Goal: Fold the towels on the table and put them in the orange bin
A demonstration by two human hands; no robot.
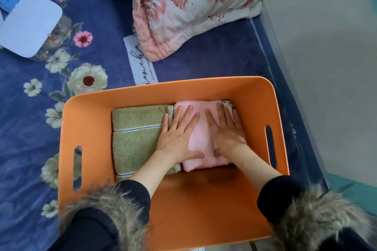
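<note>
Both hands are down inside the orange bin (142,96), which sits on a dark blue floral bedspread (30,128). The left hand (177,136) lies flat, fingers straight and spread, pressing on the left part of a folded pink towel (201,142), its little finger reaching over the edge of the folded green towel (134,138) just beside it. The right hand (226,132) presses flat on the right side of the pink towel, fingers straight as well; neither grip is closed on anything, both palms simply bear down on the cloth. The green towel, with a pale stripe band across it, lies against the left half of the bin floor, touching the pink one. A scrap of another patterned cloth (227,104) peeks out at the pink towel's far right corner. Fur-trimmed dark sleeves (306,206) cover both forearms. Beyond the bin, a pink floral pillow (193,10) rests on the bed, and a white lidded container (30,24) sits at far left.
</note>
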